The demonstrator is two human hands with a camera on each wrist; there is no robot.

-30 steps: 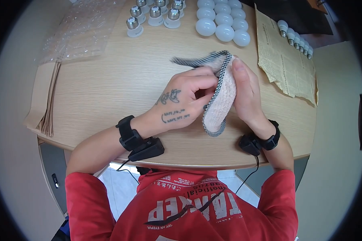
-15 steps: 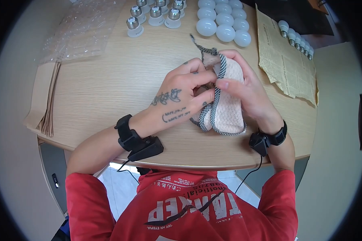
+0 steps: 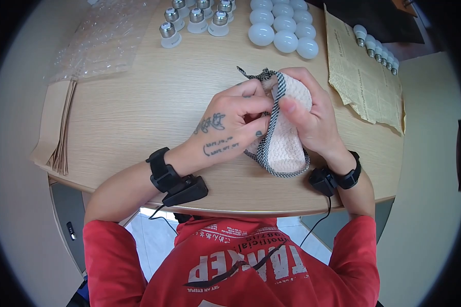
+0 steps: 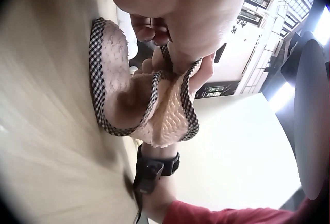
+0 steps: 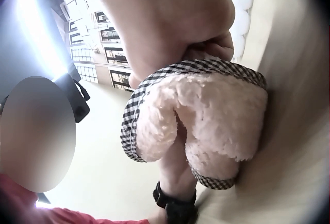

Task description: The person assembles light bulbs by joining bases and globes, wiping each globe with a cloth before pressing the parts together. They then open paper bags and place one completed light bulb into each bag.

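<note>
A pale pink fluffy cloth [image 3: 286, 153] with black-and-white checked edging is folded between both hands, above the table near its front edge. My left hand [image 3: 230, 115] grips it from the left, fingers curled into the fold. From the other side my right hand [image 3: 316, 117] holds the cloth, its thumb pressed on the outer face. In the left wrist view the cloth [image 4: 172, 118] hangs in loose folds with its checked rims curving apart. The right wrist view shows its fluffy face [image 5: 227, 113] bunched below the hand. Whatever lies inside the fold is hidden.
Several bulbs [image 3: 197, 21] with metal screw caps upward stand at the back left, beside rows of white round bulbs [image 3: 286, 42]. More bulbs [image 3: 378, 52] line the right, near printed brown paper [image 3: 366, 87]. Bubble wrap [image 3: 102, 43] and folded brown paper [image 3: 56, 128] lie left.
The right hand has shifted its hold, its thumb moving down onto the cloth's face. The cloth has turned and spread, showing more of its outer side. The left hand has barely moved.
</note>
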